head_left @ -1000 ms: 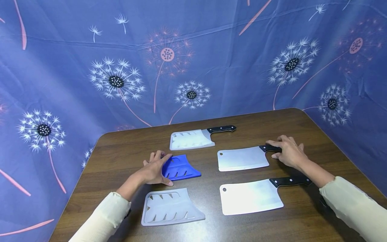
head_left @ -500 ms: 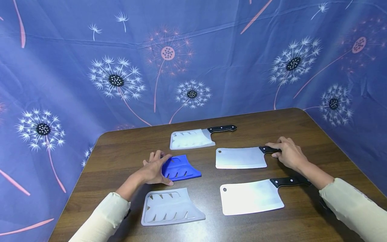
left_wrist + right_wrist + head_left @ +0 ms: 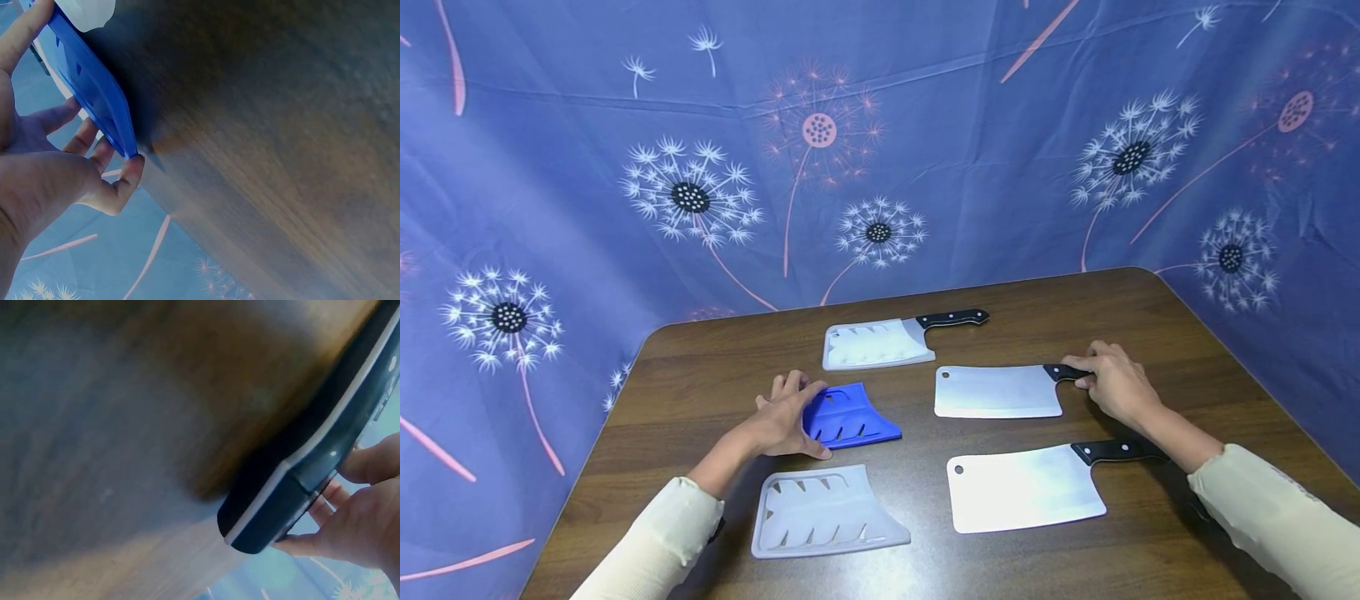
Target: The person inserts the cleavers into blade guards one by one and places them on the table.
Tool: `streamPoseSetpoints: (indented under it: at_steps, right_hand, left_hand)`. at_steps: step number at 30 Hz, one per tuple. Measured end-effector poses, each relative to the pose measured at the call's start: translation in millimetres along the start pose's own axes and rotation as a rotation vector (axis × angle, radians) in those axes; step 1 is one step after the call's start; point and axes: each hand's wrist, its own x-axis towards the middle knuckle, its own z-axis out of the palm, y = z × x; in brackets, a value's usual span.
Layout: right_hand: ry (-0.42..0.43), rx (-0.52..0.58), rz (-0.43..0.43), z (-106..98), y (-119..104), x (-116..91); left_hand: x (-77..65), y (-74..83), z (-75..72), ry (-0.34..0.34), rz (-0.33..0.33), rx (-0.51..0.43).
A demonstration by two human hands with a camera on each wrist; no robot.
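Observation:
My left hand (image 3: pixel 781 421) grips the left end of a blue plastic cleaver sheath (image 3: pixel 856 419), thumb on the near edge and fingers at the far edge. In the left wrist view the blue sheath (image 3: pixel 94 81) tilts, its edge close over the table. To the right, a cleaver (image 3: pixel 996 392) with a broad steel blade points left towards the sheath's mouth. My right hand (image 3: pixel 1116 383) pinches its black handle (image 3: pixel 1063 372), partly covered by the fingers. A riveted black handle (image 3: pixel 312 450) looms large beside my fingers in the right wrist view.
A white sheath (image 3: pixel 827 512) lies nearest the front, left of a second bare cleaver (image 3: pixel 1022 490) whose handle runs under my right forearm. Farther back lies a cleaver (image 3: pixel 917 332) with its blade inside a white sheath (image 3: pixel 861 346). A patterned blue cloth (image 3: pixel 880 150) hangs behind the table.
The cleaver in my right hand has shifted slightly left and turned a little, its blade now straighter towards the blue sheath. My left hand and the blue sheath have stayed nearly still.

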Motion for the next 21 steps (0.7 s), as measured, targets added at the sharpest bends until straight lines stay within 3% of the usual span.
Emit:
streamPoseSetpoints:
  at_steps: [7,21]
  right_hand:
    - [0.046,0.012,-0.007,0.7,-0.6,-2.4]
    - [0.203,0.032,-0.031,-8.0,0.7,1.4]
  left_hand:
    - [-1.0,-0.6,-2.4,0.03,0.011,-0.013]
    - [2.2,1.7,-6.8,0.196,0.025,0.065]
